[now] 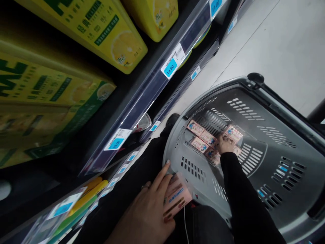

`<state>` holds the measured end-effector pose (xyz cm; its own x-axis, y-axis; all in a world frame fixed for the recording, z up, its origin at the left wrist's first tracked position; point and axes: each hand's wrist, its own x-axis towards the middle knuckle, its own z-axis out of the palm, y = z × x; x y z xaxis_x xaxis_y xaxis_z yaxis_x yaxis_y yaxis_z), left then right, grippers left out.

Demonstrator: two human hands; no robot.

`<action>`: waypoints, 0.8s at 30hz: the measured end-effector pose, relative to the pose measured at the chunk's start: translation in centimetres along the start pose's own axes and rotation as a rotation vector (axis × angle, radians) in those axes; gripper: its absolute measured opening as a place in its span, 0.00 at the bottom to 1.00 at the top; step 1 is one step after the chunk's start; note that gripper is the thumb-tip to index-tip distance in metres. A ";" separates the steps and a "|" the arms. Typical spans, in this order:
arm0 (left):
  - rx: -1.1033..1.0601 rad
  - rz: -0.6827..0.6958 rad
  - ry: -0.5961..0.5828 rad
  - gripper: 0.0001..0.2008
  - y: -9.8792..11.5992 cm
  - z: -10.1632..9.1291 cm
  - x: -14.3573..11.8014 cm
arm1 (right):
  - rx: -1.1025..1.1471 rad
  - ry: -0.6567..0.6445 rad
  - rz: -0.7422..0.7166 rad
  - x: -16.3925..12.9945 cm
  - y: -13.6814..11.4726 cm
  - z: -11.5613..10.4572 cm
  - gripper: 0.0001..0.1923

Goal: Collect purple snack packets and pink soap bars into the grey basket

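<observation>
A dark retail shelving unit with clear-faced edge strips [142,101] occupies the left half of the frame. A pale grey tiled floor [279,44] shows at upper right. A grey plastic shopping basket with rows of slotted openings [271,149] fills the right side; its open interior faces the camera. Large yellow packs with green lettering and lemon artwork [119,44] stand on the shelf at upper left.

The black-sleeved right arm [243,193] enters from the lower right and extends into the basket. The left hand [149,203], at lower centre, is clamped on a pink printed rectangular box [181,195], thumb on one side and fingers on the other, just beside the basket rim. The right hand [225,145] is inside the basket, its fingers against a second pink box [234,133]; whether they grip it cannot be determined. The two hands are apart.

Further small pink boxes [195,127] lie grouped inside the basket, to the left of and below the right hand. White-and-blue price labels [173,61] are fitted along the shelf edges; one reads 14.80.
</observation>
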<state>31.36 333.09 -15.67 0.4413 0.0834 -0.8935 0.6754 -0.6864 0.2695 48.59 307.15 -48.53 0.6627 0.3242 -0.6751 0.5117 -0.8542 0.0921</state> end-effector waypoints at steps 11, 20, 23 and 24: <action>-0.059 0.073 0.066 0.41 -0.4 0.4 -0.3 | 0.136 -0.022 -0.096 3.4 -0.1 -1.1 0.17; -0.038 0.001 0.002 0.40 0.6 -0.3 -0.1 | 0.261 0.083 -0.176 3.3 -5.0 -3.7 0.22; -0.044 -0.013 -0.013 0.42 0.7 -0.4 -0.1 | 0.330 0.107 -0.199 4.5 -8.3 -3.8 0.24; -0.046 -0.011 -0.017 0.41 0.6 -0.4 -0.2 | 0.344 0.116 -0.200 4.8 -9.1 -3.8 0.24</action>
<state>31.94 332.90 -15.23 0.4241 0.0785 -0.9022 0.7066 -0.6519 0.2754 49.18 318.04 -49.83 0.6361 0.5246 -0.5658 0.4373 -0.8493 -0.2957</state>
